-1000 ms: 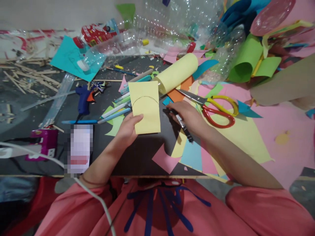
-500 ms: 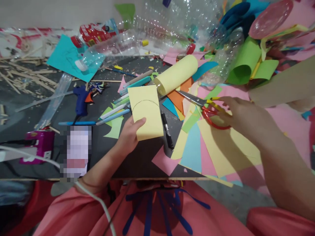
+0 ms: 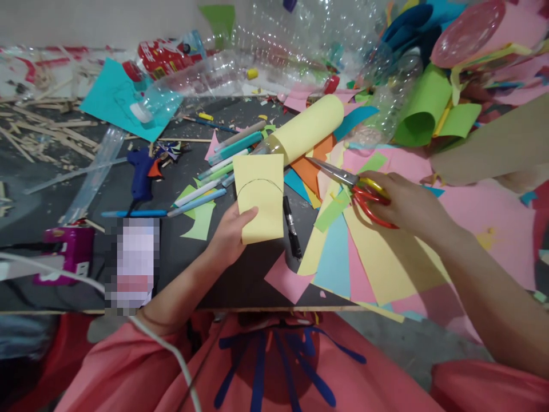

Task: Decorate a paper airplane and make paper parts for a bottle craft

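Note:
A yellow sheet of paper (image 3: 262,166) with a curved pencil or pen line across it is held up by my left hand (image 3: 231,232), thumb on its face. My right hand (image 3: 401,200) grips scissors (image 3: 334,170) with red and yellow handles. Their blades look nearly closed and point left, apart from the sheet. Behind the held sheet lies a rolled yellow paper tube (image 3: 311,127) around a clear bottle. A black marker (image 3: 292,228) rests on the table just right of the sheet.
Sheets of coloured paper (image 3: 398,269) spread under my right hand. Several pens (image 3: 201,191), a blue glue gun (image 3: 140,174), a phone (image 3: 135,266) and a purple box (image 3: 68,252) lie to the left. Clear bottles (image 3: 206,77) line the back; another person's forearm (image 3: 493,143) reaches in from the right.
My left hand has shifted the yellow sheet slightly right and turned it more upright. My right hand has moved a little left and rotated the scissor handles.

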The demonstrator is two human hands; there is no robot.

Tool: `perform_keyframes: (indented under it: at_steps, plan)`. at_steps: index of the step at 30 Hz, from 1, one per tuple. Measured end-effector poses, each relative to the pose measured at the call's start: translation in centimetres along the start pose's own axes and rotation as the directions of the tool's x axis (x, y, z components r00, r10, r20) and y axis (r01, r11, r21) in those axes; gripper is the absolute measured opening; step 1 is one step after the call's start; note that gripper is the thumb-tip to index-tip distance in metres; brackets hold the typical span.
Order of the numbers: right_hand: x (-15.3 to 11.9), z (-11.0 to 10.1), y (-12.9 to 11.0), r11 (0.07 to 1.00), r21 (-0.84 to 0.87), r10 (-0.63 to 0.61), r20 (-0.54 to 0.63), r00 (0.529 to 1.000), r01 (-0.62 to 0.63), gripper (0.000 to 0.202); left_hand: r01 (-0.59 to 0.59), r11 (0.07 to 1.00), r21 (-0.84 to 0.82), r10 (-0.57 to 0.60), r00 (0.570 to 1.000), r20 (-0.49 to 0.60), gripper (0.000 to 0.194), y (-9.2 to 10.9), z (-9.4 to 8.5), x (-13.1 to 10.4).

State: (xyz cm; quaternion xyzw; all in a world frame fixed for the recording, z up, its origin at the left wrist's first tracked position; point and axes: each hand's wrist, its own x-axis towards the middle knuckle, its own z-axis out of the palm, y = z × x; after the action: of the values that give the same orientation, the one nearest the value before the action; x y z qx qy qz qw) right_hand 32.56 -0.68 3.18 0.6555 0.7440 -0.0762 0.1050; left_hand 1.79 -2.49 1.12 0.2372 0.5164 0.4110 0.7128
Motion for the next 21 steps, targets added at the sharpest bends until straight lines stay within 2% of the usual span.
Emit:
perform_keyframes:
  at_steps: [4,7,9,11,14,16,17,19,20,21]
  plan:
    - [-1.8,0.1,0.0,0.999,-0.005,-0.043,-0.153,0.987,0.043,0.042,-0.004,0.999,-0.043,0.004,1.000,0.004,0.053,0.0,0.0,0.1]
    - [-3.6,0.4,0.4,0.962,0.225,-0.103,-0.231,0.967,0.157,0.040,0.010,0.999,-0.045,-0.011,1.000,-0.017,0.054,0.1,0.1,0.1]
    - [-4.5,0.8,0.6,0.851,0.481,-0.086,-0.264,0.961,0.209,0.043,0.016,0.999,-0.048,-0.018,0.999,-0.042,0.055,0.2,0.1,0.1]
    - [-5.2,1.1,0.6,0.630,0.742,-0.037,-0.265,0.963,0.229,0.047,0.018,0.999,-0.048,-0.021,0.997,-0.068,0.055,0.2,0.1,0.1]
    - [-5.6,1.1,-0.2,0.199,0.960,-0.020,-0.199,0.980,0.199,0.051,0.006,0.999,-0.044,-0.009,0.997,-0.072,0.055,0.1,0.1,0.2]
    - [-5.6,0.7,-1.1,0.034,0.994,-0.066,-0.106,0.992,0.108,0.048,-0.009,0.999,-0.045,0.006,0.998,-0.058,0.055,0.0,0.0,0.2]
    - [-5.6,0.5,-1.7,0.002,0.999,-0.098,-0.045,0.994,0.046,0.042,-0.015,0.999,-0.043,0.013,0.998,-0.054,0.055,0.0,0.0,0.2]
    - [-5.6,0.1,-2.7,0.014,0.995,-0.176,0.098,0.980,-0.097,0.021,-0.020,0.999,-0.034,0.018,0.998,-0.055,0.054,0.0,-0.1,0.2]
    - [-5.6,0.0,-3.1,0.023,0.990,-0.207,0.141,0.968,-0.140,0.018,-0.019,0.999,-0.027,0.018,0.998,-0.058,0.053,0.0,-0.1,0.1]
    - [-5.7,-0.1,-3.5,0.071,0.986,-0.241,0.166,0.956,-0.154,0.025,-0.017,1.000,-0.019,0.016,0.998,-0.061,0.053,0.1,-0.1,0.1]
